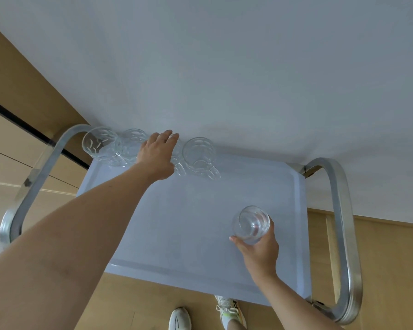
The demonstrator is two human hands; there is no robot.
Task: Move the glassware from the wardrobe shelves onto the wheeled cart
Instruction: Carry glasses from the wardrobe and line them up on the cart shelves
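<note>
Left hand (159,154) is reaching to 12 o'clock on the cart tray (177,222), fingers curling over a glass mug (177,160) being slotted between neighbouring mugs (199,156). Right hand (258,248) is clasping a tumbler (250,225) at 4 o'clock, likely queued for placement.

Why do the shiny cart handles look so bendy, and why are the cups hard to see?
Head view: the wide-angle lens bows the silver metal cart handles near the picture's edges; the clear glass mugs blend into the pale blue cart top and white wall, showing mostly as glinting rims under soft, even light.
</note>
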